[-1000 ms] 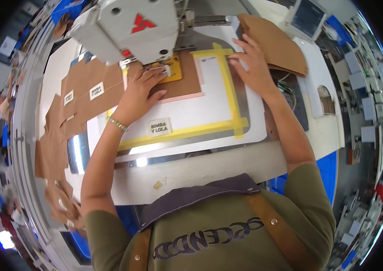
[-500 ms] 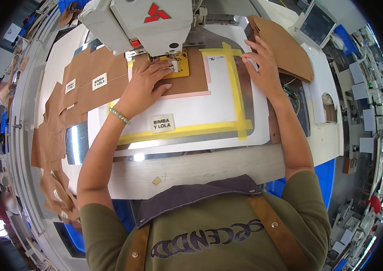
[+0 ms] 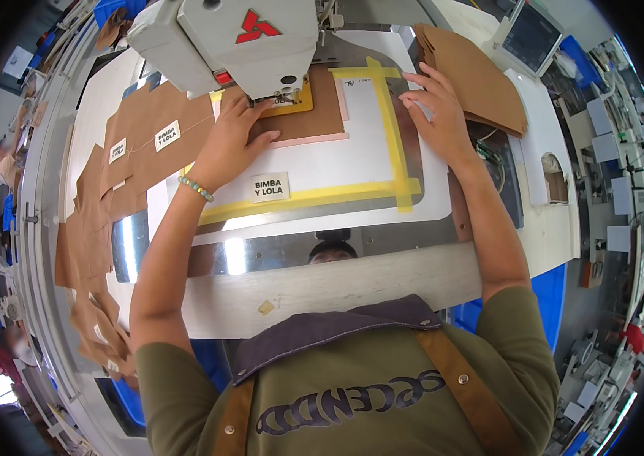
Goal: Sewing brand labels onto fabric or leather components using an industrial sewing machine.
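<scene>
My left hand [image 3: 234, 144] rests with fingers apart on a brown panel [image 3: 314, 125] under the white sewing machine head [image 3: 223, 45]. Its fingertips are beside the presser foot [image 3: 284, 96] and a yellow square plate [image 3: 303, 95], partly hidden by the machine. The panel lies inside pink edge strips on a white template sheet [image 3: 348, 167] bordered with yellow tape. A white printed label [image 3: 269, 186] lies on the sheet. My right hand [image 3: 439, 121] is open at the template's right edge, fingers loosely bent beside the tape.
Brown pieces [image 3: 86, 235] with white labels cover the left of the table. A brown stack [image 3: 474, 76] and a tilted screen [image 3: 532, 38] are at back right. A reflective metal plate [image 3: 261, 254] shows below the template; blue bins [image 3: 546, 296] are below the table.
The template sheet, panel and yellow plate have shifted away from me under the machine, baring more of the metal plate at the front. My left fingers have moved slightly with them.
</scene>
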Motion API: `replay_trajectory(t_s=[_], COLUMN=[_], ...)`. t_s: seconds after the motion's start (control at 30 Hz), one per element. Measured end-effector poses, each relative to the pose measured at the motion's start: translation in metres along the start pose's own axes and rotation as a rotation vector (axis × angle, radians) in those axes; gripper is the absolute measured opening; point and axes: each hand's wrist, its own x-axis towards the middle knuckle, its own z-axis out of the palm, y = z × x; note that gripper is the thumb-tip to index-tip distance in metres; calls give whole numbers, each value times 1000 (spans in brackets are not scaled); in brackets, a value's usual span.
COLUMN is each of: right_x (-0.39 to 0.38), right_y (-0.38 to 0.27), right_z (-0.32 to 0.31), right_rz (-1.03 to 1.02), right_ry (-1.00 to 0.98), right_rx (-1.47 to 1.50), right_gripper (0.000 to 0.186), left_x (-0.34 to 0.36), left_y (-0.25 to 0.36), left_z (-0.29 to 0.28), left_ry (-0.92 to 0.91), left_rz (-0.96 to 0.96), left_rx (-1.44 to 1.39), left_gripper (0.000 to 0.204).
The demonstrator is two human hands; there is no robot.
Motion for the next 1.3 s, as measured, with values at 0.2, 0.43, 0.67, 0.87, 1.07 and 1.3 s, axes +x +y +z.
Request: replay_trajectory(t_s=[0.2, 0.43, 0.67, 0.87, 1.07, 1.3], right_x=[5, 18, 23, 19, 7, 2], right_y=[-25, -65, -74, -75, -80, -75], right_z=[2, 24, 30, 4, -5, 10], right_rz=[-125, -247, -235, -217, -269, -341], right_ry=[-168, -448, -444, -485, -383, -335], right_rx=[171, 83, -30, -127, -215, -343], right_gripper=[20, 37, 38, 39, 34, 18], left_x=[-21, -32, -30, -24, -8, -38], left_y=[-25, -47, -40, -21, -6, -2], left_z=[-20, -34, -30, -14, 7, -7], left_ry=[66, -26, -16, 48, 197, 143], left_rz=[-34, -43, -70, 67, 202, 423], left_rx=[50, -42, 53, 213, 109, 225], left_gripper=[61, 66, 65, 57, 30, 15])
